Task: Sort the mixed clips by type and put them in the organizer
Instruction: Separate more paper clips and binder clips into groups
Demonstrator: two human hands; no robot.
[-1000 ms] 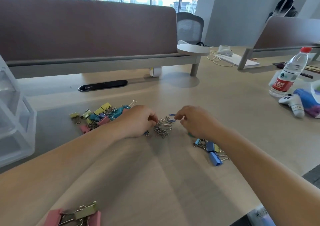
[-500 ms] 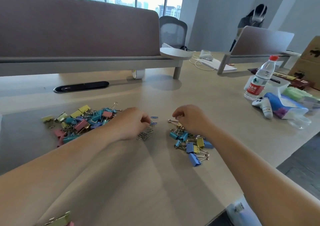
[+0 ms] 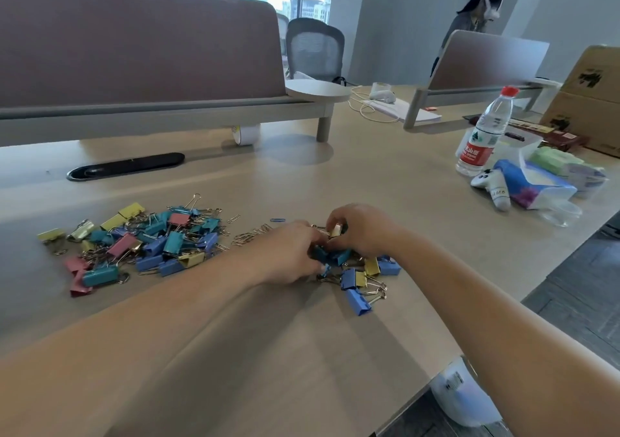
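Desk (image 3: 302, 352), pale wood, bare at the near edge; both forearms reach in from 6 o'clock and meet mid-desk.

Small clip pile (image 3: 360, 279): blue and yellow binder clips with wire handles, lying just under and at 5 o'clock of the two hands. One blue clip (image 3: 358, 301) sits at the pile's near end, apart from the fingers.

Left hand (image 3: 290, 252): palm down, fingers curled into the pile's 9 o'clock side, touching dark blue clips. Cannot tell whether it grips one.

Right hand (image 3: 364, 232): fingers pinched together on a pale clip (image 3: 335, 230), held just above the pile; fingertips of both hands nearly touch.

Paper clips (image 3: 250, 235): loose wire ones scattered at 9 o'clock of the left hand, one blue paper clip (image 3: 277, 220) lying alone at 11 o'clock.

Big clip pile (image 3: 144, 242): larger binder clips, teal, blue, pink, yellow, heaped well to 9 o'clock of the hands.

Organizer not visible in this view.

Farther out, 2 o'clock: white controller (image 3: 493, 186) against a blue pouch (image 3: 533, 185), water bottle (image 3: 484, 134) upright just behind. At 10 o'clock, black cable slot (image 3: 125, 166) set in the desk. At 12 o'clock, tape roll (image 3: 246, 134) on edge under the brown divider (image 3: 134, 41).
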